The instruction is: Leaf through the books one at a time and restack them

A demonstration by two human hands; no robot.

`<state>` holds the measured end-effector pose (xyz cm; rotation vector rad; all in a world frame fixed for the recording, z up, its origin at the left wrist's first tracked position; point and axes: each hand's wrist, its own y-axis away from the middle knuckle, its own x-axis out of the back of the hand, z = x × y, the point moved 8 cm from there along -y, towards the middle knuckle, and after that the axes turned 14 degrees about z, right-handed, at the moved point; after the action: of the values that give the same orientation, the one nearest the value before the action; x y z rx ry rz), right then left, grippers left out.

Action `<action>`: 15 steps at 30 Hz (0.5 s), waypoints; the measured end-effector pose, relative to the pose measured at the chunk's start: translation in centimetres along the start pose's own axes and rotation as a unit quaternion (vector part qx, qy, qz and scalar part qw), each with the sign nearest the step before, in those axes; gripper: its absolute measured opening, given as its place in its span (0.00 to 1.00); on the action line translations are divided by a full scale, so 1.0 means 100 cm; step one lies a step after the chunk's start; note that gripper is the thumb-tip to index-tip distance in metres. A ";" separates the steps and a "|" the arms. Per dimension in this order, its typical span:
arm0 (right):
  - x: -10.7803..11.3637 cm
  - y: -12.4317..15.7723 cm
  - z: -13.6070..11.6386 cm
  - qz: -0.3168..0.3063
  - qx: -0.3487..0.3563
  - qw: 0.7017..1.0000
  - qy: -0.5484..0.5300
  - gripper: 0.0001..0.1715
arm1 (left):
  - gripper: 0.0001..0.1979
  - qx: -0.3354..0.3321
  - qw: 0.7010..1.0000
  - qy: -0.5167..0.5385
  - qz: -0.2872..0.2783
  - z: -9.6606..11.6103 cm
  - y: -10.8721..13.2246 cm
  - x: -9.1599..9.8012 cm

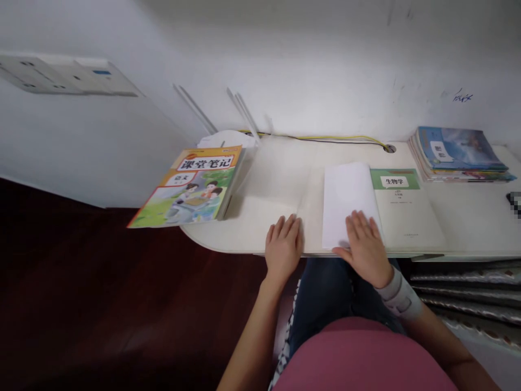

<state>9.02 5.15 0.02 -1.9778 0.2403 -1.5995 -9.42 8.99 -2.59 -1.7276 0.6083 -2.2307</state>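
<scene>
My left hand (284, 247) lies flat on the white desk (277, 184) near its front edge, fingers stretched out, holding nothing. My right hand (365, 247) rests palm down, fingers spread, on the lower part of a white sheet of paper (345, 195). The sheet overlaps the left edge of a book with a green band and white cover (402, 209) that lies flat just right of it. A grey band wraps my right wrist.
A colourful illustrated workbook (191, 187) hangs over the desk's left end. A stack of books (456, 155) sits at the back right. A yellow cable (325, 138) runs along the wall. Dark floor lies to the left; my lap is below the desk.
</scene>
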 end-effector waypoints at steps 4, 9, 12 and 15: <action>0.007 0.006 0.049 0.001 -0.055 0.998 -0.003 0.42 | 0.21 -0.018 0.998 0.024 0.051 -0.001 0.001 0.000; -0.006 0.008 0.064 0.001 -0.032 0.995 -0.090 0.41 | 0.21 -0.019 0.997 0.044 0.068 -0.002 0.002 0.001; -0.011 0.010 0.060 0.007 -0.008 0.995 -0.096 0.41 | 0.21 -0.015 0.996 0.051 0.070 -0.003 0.002 0.002; -0.014 0.012 0.057 -0.004 0.006 0.996 -0.092 0.43 | 0.21 -0.014 0.996 0.052 0.073 -0.002 0.002 0.002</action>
<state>14.30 6.71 -2.43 -2.1021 0.1502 -1.4092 -9.72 8.77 -2.54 -1.5344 0.7669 -2.2307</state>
